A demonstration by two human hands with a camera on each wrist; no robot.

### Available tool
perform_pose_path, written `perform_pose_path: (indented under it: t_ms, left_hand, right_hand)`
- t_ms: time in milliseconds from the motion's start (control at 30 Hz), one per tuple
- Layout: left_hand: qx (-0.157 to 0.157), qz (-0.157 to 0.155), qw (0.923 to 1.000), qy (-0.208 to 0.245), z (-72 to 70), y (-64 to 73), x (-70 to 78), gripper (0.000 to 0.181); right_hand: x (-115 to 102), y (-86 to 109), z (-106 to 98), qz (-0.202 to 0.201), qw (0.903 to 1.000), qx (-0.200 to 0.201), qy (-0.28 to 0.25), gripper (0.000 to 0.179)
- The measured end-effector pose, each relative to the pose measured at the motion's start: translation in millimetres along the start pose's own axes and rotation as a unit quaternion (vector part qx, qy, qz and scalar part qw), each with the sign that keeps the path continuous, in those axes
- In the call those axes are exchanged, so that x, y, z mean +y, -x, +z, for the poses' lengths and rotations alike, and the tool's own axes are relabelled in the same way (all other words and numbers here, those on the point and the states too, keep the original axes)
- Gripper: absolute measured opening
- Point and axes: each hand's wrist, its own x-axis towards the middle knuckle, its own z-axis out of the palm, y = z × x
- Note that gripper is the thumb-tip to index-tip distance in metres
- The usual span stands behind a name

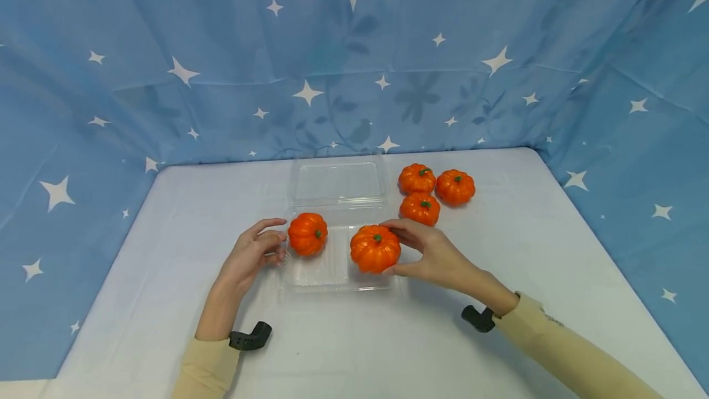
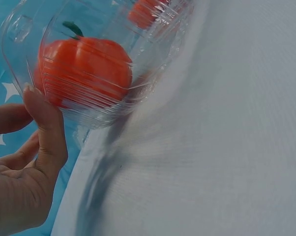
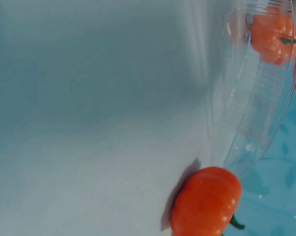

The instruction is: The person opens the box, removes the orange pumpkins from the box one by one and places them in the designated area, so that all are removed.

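A clear plastic clamshell box [image 1: 321,288] lies unfolded on the table, its lid [image 1: 339,162] laid back. One orange toy pumpkin [image 1: 307,234] sits in the left part of the box; its ribbed wall covers that pumpkin [image 2: 84,69] in the left wrist view. Beside the box's left edge is my left hand [image 1: 252,257], fingers loosely bent, thumb tip [image 2: 30,93] at the rim. My right hand [image 1: 429,257] holds another pumpkin [image 1: 375,249] over the right part of the box, thumb and fingers around its right side.
Behind the right hand, three more pumpkins stand grouped on the white table: one at the back [image 1: 416,178], one to the right [image 1: 455,187] and one in front [image 1: 420,208]. A blue star-patterned curtain [image 1: 354,48] borders the table's back and sides.
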Motion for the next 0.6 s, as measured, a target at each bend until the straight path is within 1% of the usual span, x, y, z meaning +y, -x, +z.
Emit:
perform_pose_path:
  t_ms: [167, 367, 600]
  left_hand:
    - [0.003, -0.002, 1.0000, -0.004, -0.1, -0.2, -0.5, 0.043]
    - [0.000, -0.001, 1.0000, -0.005, -0.1, -0.1, 0.1, 0.045]
    - [0.001, 0.003, 1.0000, -0.009, -0.6, 0.7, -0.1, 0.044]
  right_hand:
    - [4.1, 5.6, -9.6, 0.015, 0.9997, 0.017, 0.002, 0.075]
    - [13.7, 11.8, -22.1, 0.017, 0.9988, 0.043, 0.012, 0.076]
    - [16.2, 19.5, -36.5, 0.021, 0.9968, 0.066, 0.041, 0.077]
